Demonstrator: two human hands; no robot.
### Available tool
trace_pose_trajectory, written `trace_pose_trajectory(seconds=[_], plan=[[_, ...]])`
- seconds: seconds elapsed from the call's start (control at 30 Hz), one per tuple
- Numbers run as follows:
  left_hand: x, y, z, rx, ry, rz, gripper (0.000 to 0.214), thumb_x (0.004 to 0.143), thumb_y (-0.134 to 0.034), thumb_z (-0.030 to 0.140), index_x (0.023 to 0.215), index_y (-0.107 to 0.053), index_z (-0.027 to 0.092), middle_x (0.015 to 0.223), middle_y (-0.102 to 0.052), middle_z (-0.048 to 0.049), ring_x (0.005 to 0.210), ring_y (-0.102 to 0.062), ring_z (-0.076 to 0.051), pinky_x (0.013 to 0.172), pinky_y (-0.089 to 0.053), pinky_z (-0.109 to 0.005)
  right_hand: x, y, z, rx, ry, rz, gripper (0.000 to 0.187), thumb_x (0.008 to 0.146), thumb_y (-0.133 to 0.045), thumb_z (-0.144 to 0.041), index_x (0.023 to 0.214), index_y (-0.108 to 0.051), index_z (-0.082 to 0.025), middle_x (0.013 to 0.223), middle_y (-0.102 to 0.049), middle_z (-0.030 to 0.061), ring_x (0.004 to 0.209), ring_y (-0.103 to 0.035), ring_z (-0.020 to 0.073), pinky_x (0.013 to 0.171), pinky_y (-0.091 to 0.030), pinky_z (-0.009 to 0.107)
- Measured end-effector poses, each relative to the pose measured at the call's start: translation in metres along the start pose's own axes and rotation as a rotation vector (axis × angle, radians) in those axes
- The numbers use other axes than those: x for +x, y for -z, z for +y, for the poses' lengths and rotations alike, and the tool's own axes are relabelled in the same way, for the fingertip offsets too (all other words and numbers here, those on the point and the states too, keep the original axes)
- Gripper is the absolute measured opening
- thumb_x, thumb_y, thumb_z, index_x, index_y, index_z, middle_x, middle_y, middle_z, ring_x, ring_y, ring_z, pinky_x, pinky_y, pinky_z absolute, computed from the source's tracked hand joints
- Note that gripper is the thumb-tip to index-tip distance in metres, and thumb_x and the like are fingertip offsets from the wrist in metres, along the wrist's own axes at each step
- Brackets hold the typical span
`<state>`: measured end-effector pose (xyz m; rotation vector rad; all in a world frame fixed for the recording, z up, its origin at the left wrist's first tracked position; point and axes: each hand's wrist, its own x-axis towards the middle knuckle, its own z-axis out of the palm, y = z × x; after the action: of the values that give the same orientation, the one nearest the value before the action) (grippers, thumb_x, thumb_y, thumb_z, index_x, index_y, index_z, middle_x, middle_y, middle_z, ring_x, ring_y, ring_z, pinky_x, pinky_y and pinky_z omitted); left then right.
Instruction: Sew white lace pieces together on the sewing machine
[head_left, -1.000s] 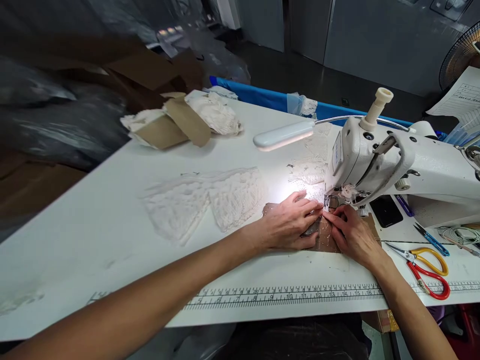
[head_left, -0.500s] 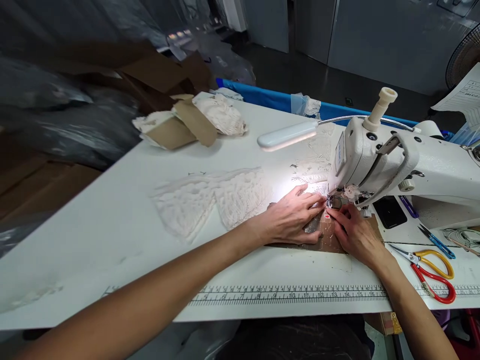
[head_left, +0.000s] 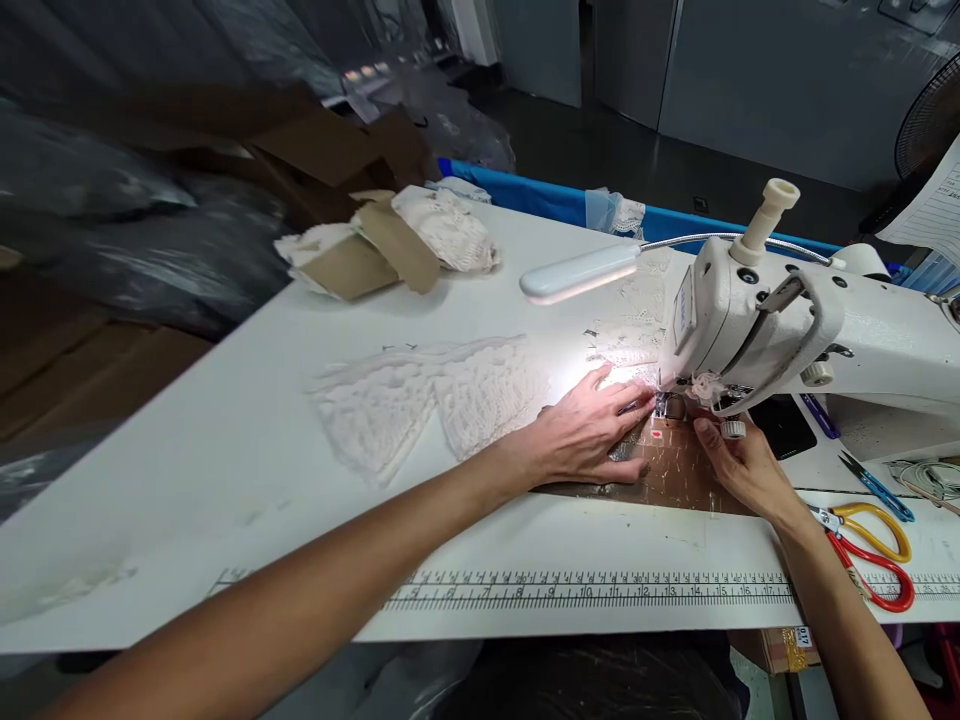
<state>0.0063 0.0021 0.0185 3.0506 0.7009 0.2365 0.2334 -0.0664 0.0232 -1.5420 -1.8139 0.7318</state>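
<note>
1. Where the white tabletop (head_left: 247,440) ends, low in the frame, a printed ruler scale (head_left: 585,592) runs along its edge.
2. Scissors (head_left: 832,520) with red and yellow handles lie at lower right, their blades partly behind the right forearm; blue thread snips (head_left: 882,490) lie just above.
3. Right of centre, the left hand (head_left: 592,432) rests palm down, thumb apart from the fingers, fingertips beside the presser foot (head_left: 661,404).
4. The right hand (head_left: 746,468) is across the foot, thumb and fingers curled over the brown bed plate (head_left: 675,470); whether they grip anything, I cannot tell.
5. White lace (head_left: 626,374) lies at the left fingertips, bleached by light.
6. Above it stands the sewing machine (head_left: 765,300), its lamp (head_left: 577,273) reaching toward mid-frame.
7. White openwork fabric (head_left: 427,400) spreads at centre.
8. Farther off, upper centre-left, sits a brown-banded white bundle (head_left: 450,235).
</note>
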Motion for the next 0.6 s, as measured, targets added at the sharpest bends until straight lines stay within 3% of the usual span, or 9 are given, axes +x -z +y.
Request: trace_pose_trajectory(seconds=[0.17, 0.23, 0.37, 0.53, 0.6], plan=[[0.0, -0.006, 0.001, 0.0, 0.03, 0.036, 0.054, 0.095, -0.041, 0.047, 0.129, -0.052, 0.006, 0.126, -0.06, -0.0213, 0.113, -0.057, -0.031, 0.109, -0.03, -0.053, -0.007, -0.005, 0.001, -0.126, 0.033, 0.051, 0.033, 0.092, -0.047, -0.043, 0.096, -0.068, -0.018, 0.104, -0.066, 0.0129, 0.102, -0.064, 0.0254, 0.085, -0.054, 0.036], [0.002, -0.007, 0.0, -0.002, 0.05, 0.064, 0.052, 0.097, -0.039, 0.045, 0.127, -0.053, 0.005, 0.126, -0.059, -0.0222, 0.117, -0.055, -0.033, 0.109, -0.029, -0.054, -0.008, -0.006, 0.005, -0.16, 0.056, 0.054, 0.035, 0.093, -0.046, -0.041, 0.105, -0.069, -0.017, 0.109, -0.065, 0.0142, 0.106, -0.063, 0.0263, 0.089, -0.054, 0.039], [0.014, -0.005, -0.017, -0.033, 0.032, 0.04, 0.038, 0.099, -0.041, 0.039, 0.113, -0.061, 0.01, 0.115, -0.064, -0.0187, 0.111, -0.058, -0.033, 0.099, -0.039, -0.051, -0.01, -0.004, 0.005, -0.185, 0.115, -0.033, 0.037, 0.095, -0.046, -0.034, 0.121, -0.066, -0.017, 0.112, -0.066, 0.0138, 0.102, -0.065, 0.0243, 0.09, -0.055, 0.041], [0.042, 0.0, -0.05, -0.115, -0.022, 0.035, 0.018, 0.089, -0.052, 0.021, 0.085, -0.069, 0.016, 0.1, -0.069, -0.0099, 0.095, -0.065, -0.025, 0.088, -0.049, -0.037, -0.029, 0.018, -0.027, -0.099, 0.26, -0.16, 0.029, 0.099, -0.048, -0.031, 0.118, -0.069, -0.022, 0.112, -0.067, 0.0102, 0.104, -0.066, 0.0213, 0.09, -0.057, 0.036], [0.048, 0.003, -0.059, -0.146, -0.018, 0.065, 0.017, 0.084, -0.053, 0.017, 0.08, -0.07, 0.017, 0.098, -0.071, -0.0076, 0.092, -0.066, -0.023, 0.088, -0.05, -0.034, -0.045, 0.032, -0.046, -0.014, 0.32, -0.173, 0.029, 0.099, -0.051, -0.028, 0.124, -0.065, -0.028, 0.108, -0.067, 0.007, 0.097, -0.067, 0.0178, 0.081, -0.059, 0.03]])
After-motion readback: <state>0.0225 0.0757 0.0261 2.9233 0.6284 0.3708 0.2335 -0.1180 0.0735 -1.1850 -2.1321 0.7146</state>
